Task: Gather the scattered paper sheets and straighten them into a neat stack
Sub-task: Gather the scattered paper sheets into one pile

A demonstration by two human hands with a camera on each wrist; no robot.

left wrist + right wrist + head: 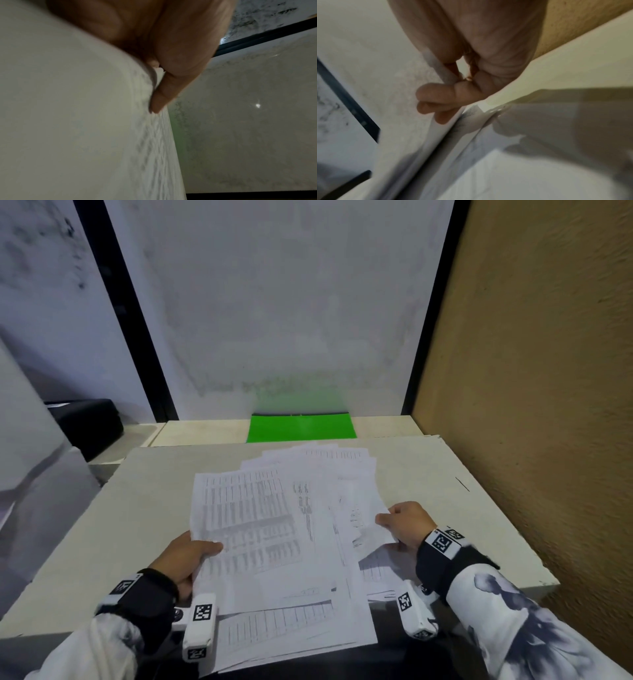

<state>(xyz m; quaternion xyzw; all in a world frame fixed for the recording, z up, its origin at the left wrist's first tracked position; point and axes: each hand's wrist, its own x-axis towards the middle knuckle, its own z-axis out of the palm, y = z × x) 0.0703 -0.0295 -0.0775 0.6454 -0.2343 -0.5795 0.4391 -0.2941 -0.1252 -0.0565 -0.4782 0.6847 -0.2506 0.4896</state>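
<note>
On the table (428, 474), both hands pinch the fanned paper sheets (274, 525).

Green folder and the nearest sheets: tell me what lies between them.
Head view: nothing. The green folder sits at the back of the table; the far sheets reach almost to its front edge.

Both hands, left (186, 559) and right (406, 523), pinch fanned paper sheets (274, 542) over the table (428, 474).

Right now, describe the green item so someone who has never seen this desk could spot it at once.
Start at the pale table and follow the fanned paper sheets to its far edge. The green folder lies flat just beyond them against the back wall, the only brightly coloured thing among white and beige.
</note>
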